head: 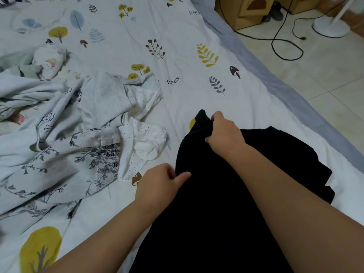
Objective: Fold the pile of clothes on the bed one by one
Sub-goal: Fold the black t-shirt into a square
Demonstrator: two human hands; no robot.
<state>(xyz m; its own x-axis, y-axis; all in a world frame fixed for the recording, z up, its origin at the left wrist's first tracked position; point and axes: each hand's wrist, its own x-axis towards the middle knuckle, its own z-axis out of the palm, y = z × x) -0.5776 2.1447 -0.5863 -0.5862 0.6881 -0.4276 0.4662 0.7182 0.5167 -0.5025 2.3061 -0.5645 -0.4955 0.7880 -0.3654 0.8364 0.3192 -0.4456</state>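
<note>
Pinching black garment point(216, 194) both hands: left point(157, 184), right point(224, 133) | clothes pile point(78, 134) left

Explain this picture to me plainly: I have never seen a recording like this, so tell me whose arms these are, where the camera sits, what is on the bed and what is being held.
There is no machine here. A person wears one camera on the head, looking forward and down, so the two bare arms are their own.

Both hands hold a black garment spread on the bed sheet, which is printed with leaves, trees and mushrooms. The left hand pinches its near left edge; the right hand grips a bunched part further away.

To the left lies a crumpled pile of clothes, pale, some flower-printed, some dotted. On the tiled floor at the right are a black cable and a white fan base.
</note>
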